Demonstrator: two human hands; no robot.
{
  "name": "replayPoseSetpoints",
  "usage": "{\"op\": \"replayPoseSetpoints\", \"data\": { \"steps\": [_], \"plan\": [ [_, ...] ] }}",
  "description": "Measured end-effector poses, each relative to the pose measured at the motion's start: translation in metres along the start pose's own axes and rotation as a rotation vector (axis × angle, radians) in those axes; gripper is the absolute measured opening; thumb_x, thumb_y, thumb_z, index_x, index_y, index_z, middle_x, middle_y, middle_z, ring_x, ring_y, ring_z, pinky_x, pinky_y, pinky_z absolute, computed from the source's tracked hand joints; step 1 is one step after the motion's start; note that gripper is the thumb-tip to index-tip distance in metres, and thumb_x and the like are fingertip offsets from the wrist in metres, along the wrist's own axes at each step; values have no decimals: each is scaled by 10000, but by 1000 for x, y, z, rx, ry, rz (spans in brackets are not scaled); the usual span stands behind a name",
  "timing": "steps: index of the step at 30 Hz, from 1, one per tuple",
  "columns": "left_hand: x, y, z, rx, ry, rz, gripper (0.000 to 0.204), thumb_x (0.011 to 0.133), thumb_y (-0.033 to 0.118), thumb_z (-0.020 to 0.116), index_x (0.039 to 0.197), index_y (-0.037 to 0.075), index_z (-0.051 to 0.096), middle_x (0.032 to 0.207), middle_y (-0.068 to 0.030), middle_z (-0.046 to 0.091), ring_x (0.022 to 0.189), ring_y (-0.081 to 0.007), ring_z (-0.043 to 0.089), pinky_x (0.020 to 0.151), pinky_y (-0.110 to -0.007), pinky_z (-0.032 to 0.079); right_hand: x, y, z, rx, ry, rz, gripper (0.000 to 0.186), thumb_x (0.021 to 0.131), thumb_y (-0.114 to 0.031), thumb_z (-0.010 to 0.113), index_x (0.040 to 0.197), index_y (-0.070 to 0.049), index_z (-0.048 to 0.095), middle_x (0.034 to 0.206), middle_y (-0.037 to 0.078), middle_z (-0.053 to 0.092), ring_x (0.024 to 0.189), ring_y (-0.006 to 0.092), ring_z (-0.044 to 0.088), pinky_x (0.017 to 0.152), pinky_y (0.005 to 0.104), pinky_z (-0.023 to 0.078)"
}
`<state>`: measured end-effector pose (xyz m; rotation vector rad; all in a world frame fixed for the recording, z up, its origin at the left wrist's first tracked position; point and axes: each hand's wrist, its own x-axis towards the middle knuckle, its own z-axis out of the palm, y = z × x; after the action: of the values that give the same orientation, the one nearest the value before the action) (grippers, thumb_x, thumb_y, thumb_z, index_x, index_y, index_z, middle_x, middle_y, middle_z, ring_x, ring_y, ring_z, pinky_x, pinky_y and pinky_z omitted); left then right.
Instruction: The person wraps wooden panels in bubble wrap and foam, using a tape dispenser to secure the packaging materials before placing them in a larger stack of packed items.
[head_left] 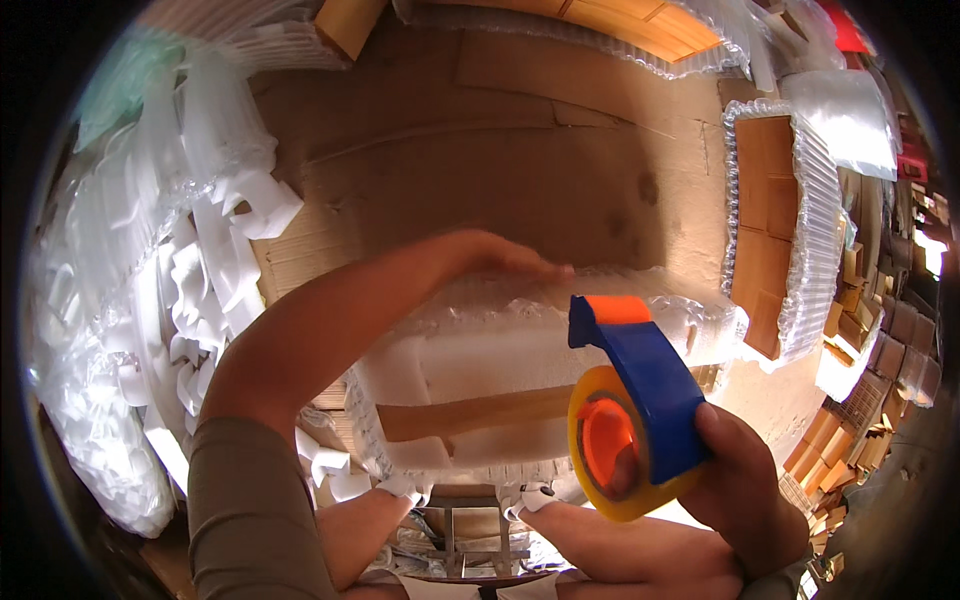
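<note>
Blue tape dispenser (668, 390) with a yellow roll (592, 478) is nearest the lens, clasped in the right hand (745, 475), thumb along its body, orange tip turned up and away. Below and between the hands: a bundle (480, 375) in translucent wrap, a brown strip (490, 413) uncovered along its near side. Left hand (505, 255) reaches over the bundle's far edge, fingers stretched out flat, no grip seen; contact with the wrap cannot be confirmed. Progress, as judged: wrap covers most of the bundle; no tape strip can be made out on it, so fastening appears not yet done. Cardboard sheet (480, 150) lies beyond the left hand; white foam pile (190, 260) to that hand's left; wrapped brown pack (766, 220) beyond the right hand, farther out; second pack (640, 22) well past both.
</note>
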<state>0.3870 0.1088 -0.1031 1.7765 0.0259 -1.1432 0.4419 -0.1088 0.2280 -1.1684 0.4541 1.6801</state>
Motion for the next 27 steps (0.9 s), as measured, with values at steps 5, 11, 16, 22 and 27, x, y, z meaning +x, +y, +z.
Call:
{"op": "replayPoseSetpoints", "data": {
  "steps": [5,11,16,22,27],
  "plan": [
    [-23,-7,8,-548,10,-87,769,1054,675,298,1440,75,587,1463,-182,590,1330,-308,582,1086,-459,455,3,14,4,-105,18,-26,606,1058,-429,481,1405,68,496,1217,197,685,1117,299,678,1036,436,497],
    [-118,24,47,91,996,135,361,1012,260,522,1250,6,616,1318,-228,617,1190,-417,601,1034,-490,476,9,38,-8,-79,-27,-148,496,1073,-379,478,1288,57,579,1071,195,727,966,308,727,927,419,547],
    [-204,85,205,458,1072,325,763,863,261,722,1500,-23,413,1598,-280,327,1483,-461,324,1190,-563,310,15,60,-19,-46,-79,-178,435,1072,-324,499,1249,64,582,1067,204,721,933,318,733,891,440,571],
    [-163,133,297,798,937,25,1024,739,486,828,1516,-42,418,1640,-274,273,1537,-441,243,1246,-552,223,24,77,-22,-94,-29,-260,391,1067,-311,516,1207,45,594,1016,203,721,884,311,737,818,451,605],
    [-143,120,295,790,1185,4,940,767,441,818,1517,12,448,1618,-225,349,1504,-404,320,1221,-526,294,22,109,-28,-173,130,-413,376,1055,-338,558,1133,23,627,949,188,725,772,300,735,723,443,620]
  ]
}}
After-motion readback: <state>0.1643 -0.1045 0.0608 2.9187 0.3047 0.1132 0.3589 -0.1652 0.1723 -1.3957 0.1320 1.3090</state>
